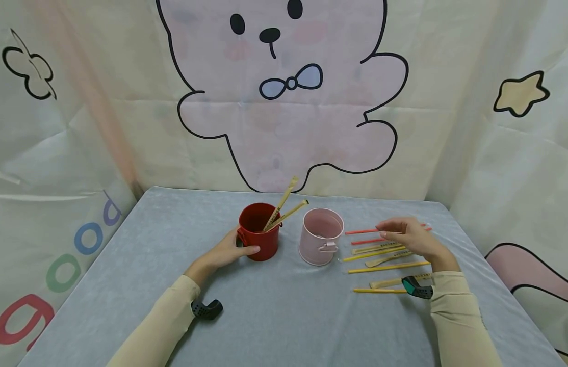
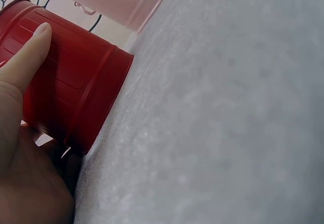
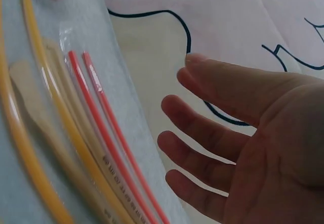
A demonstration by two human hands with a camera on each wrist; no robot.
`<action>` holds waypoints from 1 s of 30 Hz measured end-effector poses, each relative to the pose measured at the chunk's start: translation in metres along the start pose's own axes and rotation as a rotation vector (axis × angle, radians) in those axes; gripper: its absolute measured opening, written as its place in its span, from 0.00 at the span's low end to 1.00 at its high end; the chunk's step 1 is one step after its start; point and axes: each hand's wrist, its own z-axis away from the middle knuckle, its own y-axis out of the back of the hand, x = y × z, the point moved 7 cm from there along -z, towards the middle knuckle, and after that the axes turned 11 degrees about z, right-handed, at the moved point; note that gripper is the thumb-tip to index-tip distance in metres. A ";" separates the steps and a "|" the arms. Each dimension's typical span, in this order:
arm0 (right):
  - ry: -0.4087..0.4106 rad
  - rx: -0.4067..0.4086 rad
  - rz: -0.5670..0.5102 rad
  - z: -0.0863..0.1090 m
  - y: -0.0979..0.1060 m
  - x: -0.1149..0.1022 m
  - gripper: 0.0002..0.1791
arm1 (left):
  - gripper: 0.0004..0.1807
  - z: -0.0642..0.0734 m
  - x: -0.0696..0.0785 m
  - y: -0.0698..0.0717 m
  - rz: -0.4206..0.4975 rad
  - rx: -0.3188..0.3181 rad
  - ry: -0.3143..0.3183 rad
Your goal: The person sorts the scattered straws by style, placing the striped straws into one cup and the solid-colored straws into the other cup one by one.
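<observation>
My left hand grips a red metal bucket, its thumb laid along the side and the other fingers behind. Two beige printed sticks lean inside that bucket. A pink bucket with a small handle stands to its right. Over the far end of a row of straws and sticks hovers my right hand, fingers loosely bent and holding nothing. Nearest to it are two red straws in clear wrappers. Yellow straws and flat beige sticks lie beside them.
A pale blue cloth covers the table. Behind it hangs a curtain printed with a cartoon bear, and similar fabric closes both sides. Black wrist devices sit on the left sleeve and the right sleeve.
</observation>
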 end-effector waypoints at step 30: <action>-0.034 -0.090 0.185 -0.009 -0.030 0.022 0.10 | 0.42 0.001 0.001 -0.001 0.020 -0.013 -0.014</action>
